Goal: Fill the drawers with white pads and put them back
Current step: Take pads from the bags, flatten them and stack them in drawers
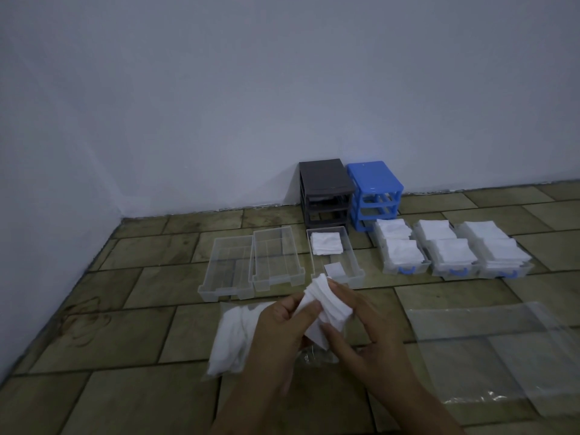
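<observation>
Both hands hold a small stack of white square pads [326,304] above the tiled floor [125,340]. Left hand [279,337]: thumb and fingers curled round the stack's near edge. Right hand [367,328]: fingers pinching its far side. Just beyond, a clear plastic drawer [351,262] already contains pads; two clear drawers [251,265] to its left contain none. Grey frame [324,191], blue frame [375,189] against wall.

Tiled floor [131,334]. Against the wall, grey drawer frame [324,191] beside blue drawer frame [375,191]. In front, two bare clear drawers [251,262], one part-filled drawer [334,254], three pad-filled drawers [452,248]. Nearer, bag of white pads [232,337], clear plastic sheet [502,350].
</observation>
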